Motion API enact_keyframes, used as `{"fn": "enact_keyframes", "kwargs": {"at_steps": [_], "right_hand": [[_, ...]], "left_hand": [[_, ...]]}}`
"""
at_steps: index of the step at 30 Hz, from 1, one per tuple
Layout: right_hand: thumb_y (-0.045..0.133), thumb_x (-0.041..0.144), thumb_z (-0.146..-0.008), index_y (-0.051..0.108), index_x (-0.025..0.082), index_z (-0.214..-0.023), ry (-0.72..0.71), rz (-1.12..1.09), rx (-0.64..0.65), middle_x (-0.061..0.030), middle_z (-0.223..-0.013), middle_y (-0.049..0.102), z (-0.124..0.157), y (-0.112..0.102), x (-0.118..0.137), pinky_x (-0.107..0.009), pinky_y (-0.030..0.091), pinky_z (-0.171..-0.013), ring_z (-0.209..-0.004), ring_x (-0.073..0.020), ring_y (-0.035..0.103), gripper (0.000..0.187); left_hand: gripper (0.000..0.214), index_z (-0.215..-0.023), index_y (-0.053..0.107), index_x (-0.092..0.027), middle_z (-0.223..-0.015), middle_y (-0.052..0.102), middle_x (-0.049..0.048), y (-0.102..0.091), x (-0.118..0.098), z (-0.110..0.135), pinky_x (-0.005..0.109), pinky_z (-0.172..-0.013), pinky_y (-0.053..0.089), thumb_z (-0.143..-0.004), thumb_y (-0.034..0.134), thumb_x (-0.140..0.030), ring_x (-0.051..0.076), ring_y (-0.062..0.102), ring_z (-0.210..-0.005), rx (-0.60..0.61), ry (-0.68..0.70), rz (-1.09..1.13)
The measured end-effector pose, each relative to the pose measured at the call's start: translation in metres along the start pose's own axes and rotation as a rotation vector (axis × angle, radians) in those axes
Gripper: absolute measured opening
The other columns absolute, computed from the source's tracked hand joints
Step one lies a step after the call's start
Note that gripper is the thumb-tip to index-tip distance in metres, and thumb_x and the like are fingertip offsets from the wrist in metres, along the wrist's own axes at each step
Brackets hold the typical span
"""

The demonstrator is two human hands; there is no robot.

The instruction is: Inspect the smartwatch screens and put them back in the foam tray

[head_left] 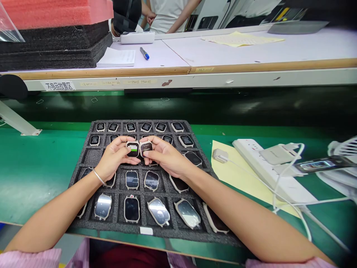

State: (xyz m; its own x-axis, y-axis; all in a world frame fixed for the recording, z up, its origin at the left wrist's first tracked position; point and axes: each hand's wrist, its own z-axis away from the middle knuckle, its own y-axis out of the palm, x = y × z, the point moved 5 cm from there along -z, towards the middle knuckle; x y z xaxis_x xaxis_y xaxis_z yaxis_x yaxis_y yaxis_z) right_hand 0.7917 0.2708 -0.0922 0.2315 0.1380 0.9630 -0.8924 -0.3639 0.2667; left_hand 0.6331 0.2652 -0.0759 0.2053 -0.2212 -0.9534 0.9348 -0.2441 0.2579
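Note:
My left hand (119, 152) is closed on a square smartwatch (133, 149) without straps, its screen lit with a green and white patch. Close beside it, my right hand (161, 153) grips a second smartwatch (146, 148) whose screen is mostly dark. Both watches are held upright over a black foam tray (122, 231), faces toward me. In the tray's compartments lie several more watch bodies (132, 180). Those in the two far rows show text on their screens; the nearer ones look dark or reflective. My hands and forearms hide some compartments.
A white power strip (275, 175) with chargers and cables lies right of the tray, partly over yellow paper (240, 173). A magnetic-looking charger head (220, 155) rests there. Behind, a raised shelf (175, 56) carries foam stacks (55, 44), a notepad (117, 57) and a pen (144, 53). People stand beyond.

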Motion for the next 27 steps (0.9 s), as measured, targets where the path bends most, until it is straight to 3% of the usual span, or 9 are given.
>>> {"fn": "enact_keyframes", "kwargs": {"at_steps": [15, 23, 27], "right_hand": [[0.074, 0.026, -0.08, 0.058, 0.02, -0.112, 0.01, -0.022, 0.025, 0.0021, -0.078, 0.067, 0.001, 0.002, 0.002, -0.028, 0.047, -0.059, -0.062, -0.0131, 0.066, 0.036], [0.069, 0.016, -0.076, 0.058, 0.02, -0.112, 0.029, -0.039, 0.012, 0.0023, -0.075, 0.068, 0.001, 0.002, 0.002, -0.028, 0.047, -0.06, -0.062, -0.0134, 0.066, 0.038], [0.07, 0.016, -0.076, 0.06, 0.019, -0.112, 0.035, -0.052, -0.007, 0.0016, -0.073, 0.069, 0.001, 0.002, 0.003, -0.027, 0.047, -0.06, -0.062, -0.0139, 0.066, 0.038]], "left_hand": [[0.032, -0.106, 0.056, -0.017, -0.088, 0.069, -0.0007, 0.0, -0.001, -0.001, 0.024, -0.062, 0.061, -0.076, 0.069, -0.017, 0.015, 0.074, -0.061, -0.015, 0.02, -0.013], [0.041, -0.11, 0.055, -0.018, -0.095, 0.067, 0.0005, 0.0, 0.0, -0.001, 0.027, -0.068, 0.061, -0.073, 0.072, -0.015, 0.014, 0.073, -0.064, -0.016, 0.013, -0.021], [0.048, -0.112, 0.059, -0.019, -0.095, 0.066, -0.0001, 0.006, -0.012, 0.003, 0.025, -0.07, 0.059, -0.068, 0.075, -0.009, 0.01, 0.07, -0.066, 0.017, 0.081, -0.046]]}}
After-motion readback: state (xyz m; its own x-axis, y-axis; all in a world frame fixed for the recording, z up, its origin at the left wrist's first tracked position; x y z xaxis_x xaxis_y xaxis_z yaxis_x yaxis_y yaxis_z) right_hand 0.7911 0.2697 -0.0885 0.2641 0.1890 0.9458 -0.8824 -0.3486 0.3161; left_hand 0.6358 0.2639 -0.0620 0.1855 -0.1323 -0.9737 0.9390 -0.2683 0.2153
